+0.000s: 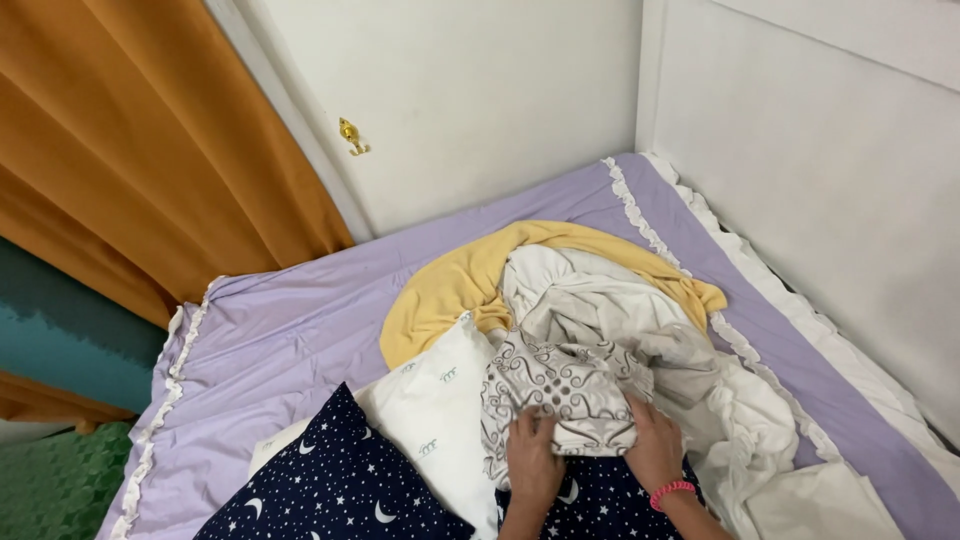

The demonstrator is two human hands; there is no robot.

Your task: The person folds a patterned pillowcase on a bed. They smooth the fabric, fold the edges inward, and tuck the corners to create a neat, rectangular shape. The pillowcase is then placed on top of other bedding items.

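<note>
Left hand [532,462], right hand [655,448]: grip clamped on grey patterned cloth [560,385] over starry pillow [340,490].

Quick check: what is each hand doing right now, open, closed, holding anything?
Left hand: closed on the grey patterned cloth.
Right hand: gripping the same cloth's other edge.

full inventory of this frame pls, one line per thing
grey-and-white patterned cloth: 1, under both hands
white crumpled sheets: pile, bed centre-right
yellow cloth: 1, behind the pile
white pillow with small prints: 1, left of patterned cloth
navy moon-and-star fabric: 1, near edge
lilac frilled bedsheet: 1, covering the bed
orange curtain: 1, left
gold wall hook: 1, white wall
left hand: gripping patterned cloth
right hand: gripping patterned cloth, pink wristband
</note>
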